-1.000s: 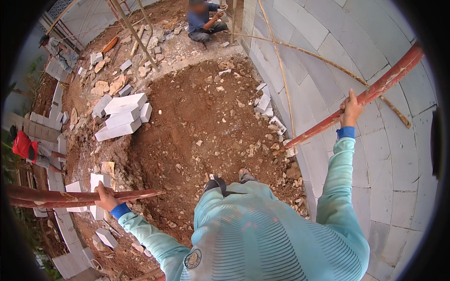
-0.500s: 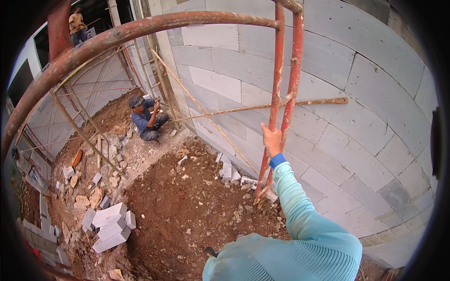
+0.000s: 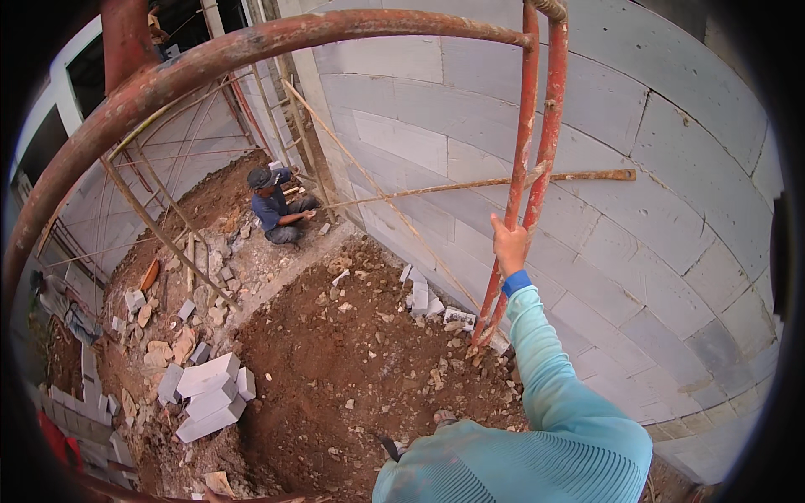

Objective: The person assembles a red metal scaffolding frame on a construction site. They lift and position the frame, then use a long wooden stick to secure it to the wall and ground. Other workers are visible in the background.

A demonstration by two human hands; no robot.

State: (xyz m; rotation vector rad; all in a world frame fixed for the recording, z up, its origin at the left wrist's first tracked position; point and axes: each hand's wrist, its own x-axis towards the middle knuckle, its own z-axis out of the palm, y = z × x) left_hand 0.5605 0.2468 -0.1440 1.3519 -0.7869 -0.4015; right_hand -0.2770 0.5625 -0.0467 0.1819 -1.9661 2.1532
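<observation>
My right hand is closed around the red, paint-worn steel upright of a scaffold frame, with the arm stretched forward in a teal sleeve that has a blue cuff. Two red tubes run side by side at that spot, and the fingers wrap the one nearer to me. From their upper part a curved rusty-red tube of the same frame arches to the left. My left hand does not appear in the picture. Behind my right hand stands a wall of grey blocks.
A co-worker in dark blue sits low by the wall's far corner. Grey blocks lie piled at lower left, on brown soil with rubble. A thin diagonal brace crosses the wall. Another person is at the far left.
My view has shifted slightly, so the scene sits further right. My right hand keeps its hold on the upright. The seated co-worker has lowered an arm that was raised near the wall.
</observation>
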